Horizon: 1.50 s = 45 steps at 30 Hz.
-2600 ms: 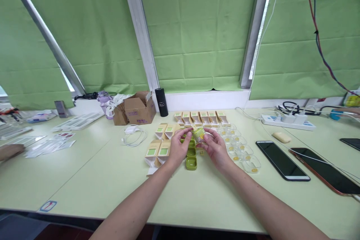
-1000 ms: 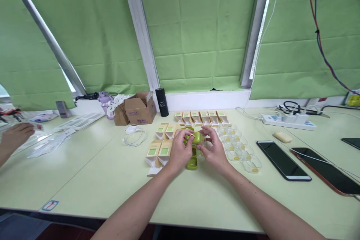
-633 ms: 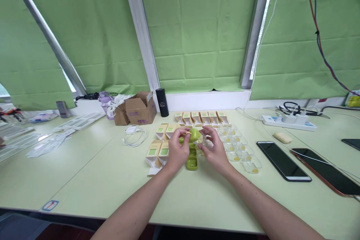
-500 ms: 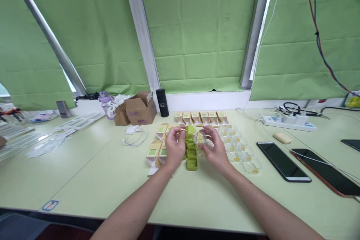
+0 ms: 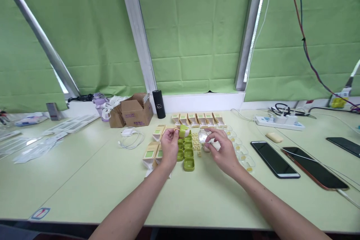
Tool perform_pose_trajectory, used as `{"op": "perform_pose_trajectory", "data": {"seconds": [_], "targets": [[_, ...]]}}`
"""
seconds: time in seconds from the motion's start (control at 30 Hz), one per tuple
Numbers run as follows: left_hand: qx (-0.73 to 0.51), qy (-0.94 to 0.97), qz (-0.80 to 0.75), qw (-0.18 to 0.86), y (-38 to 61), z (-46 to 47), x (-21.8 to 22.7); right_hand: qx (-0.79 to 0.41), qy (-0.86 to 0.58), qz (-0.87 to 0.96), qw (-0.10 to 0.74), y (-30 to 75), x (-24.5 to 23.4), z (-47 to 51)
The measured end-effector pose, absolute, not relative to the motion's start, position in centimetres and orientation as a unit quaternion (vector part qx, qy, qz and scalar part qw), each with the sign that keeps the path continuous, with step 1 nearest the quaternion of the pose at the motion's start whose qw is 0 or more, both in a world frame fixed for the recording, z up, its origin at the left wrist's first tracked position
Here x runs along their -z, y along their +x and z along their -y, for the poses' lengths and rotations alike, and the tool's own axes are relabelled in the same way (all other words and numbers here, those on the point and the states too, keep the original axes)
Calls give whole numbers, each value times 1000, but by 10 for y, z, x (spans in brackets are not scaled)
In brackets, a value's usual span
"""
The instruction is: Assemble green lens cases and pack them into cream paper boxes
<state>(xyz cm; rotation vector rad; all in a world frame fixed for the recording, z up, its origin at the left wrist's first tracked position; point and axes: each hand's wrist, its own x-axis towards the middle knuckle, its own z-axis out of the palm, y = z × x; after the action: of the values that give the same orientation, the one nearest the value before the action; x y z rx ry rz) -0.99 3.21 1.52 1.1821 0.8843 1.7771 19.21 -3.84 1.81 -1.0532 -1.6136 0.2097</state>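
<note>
My left hand [image 5: 169, 148] is closed on a small green plastic case [image 5: 183, 131] with an orange loop and a pale end, held just above the table. My right hand [image 5: 224, 150] pinches a clear plastic cover [image 5: 203, 136] to the right of it, the two parts apart. Below the hands stand rows of open green square trays [image 5: 189, 164]. Small yellow pieces [image 5: 195, 142] lie in columns beside the trays. More clear covers [image 5: 247, 163], with yellow spots in them, lie right of my right hand, which partly hides them.
Small cardboard boxes with green labels [image 5: 150, 153] stand left of my left hand, others [image 5: 201, 120] behind. Further back are a brown carton [image 5: 136, 112] and a black cylinder [image 5: 159, 105]. On the right lie phones [image 5: 274, 159] and a power strip [image 5: 278, 123]; a charger cable [image 5: 132, 140] lies left.
The clear cover has moved slightly away from the green case and tilted. The green case has turned in my left hand, showing its pale end. The head view has shifted a little.
</note>
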Motion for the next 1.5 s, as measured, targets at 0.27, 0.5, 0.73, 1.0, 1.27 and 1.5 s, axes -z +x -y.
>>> {"op": "perform_pose_trajectory", "data": {"seconds": [0.27, 0.5, 0.73, 1.0, 1.27, 1.5], "targets": [[-703, 470, -343, 409, -9, -35, -14, -30, -492, 710, 503, 254, -17, 82], [-701, 469, -341, 415, -9, -39, -9, 47, -507, 764, 397, 274, 13, 110], [-694, 471, -341, 425, -9, -36, -11, 99, -527, 764, 359, 288, 29, 112], [-695, 468, -343, 424, -9, -37, -11, 113, -543, 756, 347, 293, 32, 110], [-686, 460, -348, 443, -9, -35, -13, 104, -547, 748, 361, 293, 25, 111], [-657, 431, -334, 521, -8, -28, -19, 105, -484, 742, 452, 258, -27, 93]]}}
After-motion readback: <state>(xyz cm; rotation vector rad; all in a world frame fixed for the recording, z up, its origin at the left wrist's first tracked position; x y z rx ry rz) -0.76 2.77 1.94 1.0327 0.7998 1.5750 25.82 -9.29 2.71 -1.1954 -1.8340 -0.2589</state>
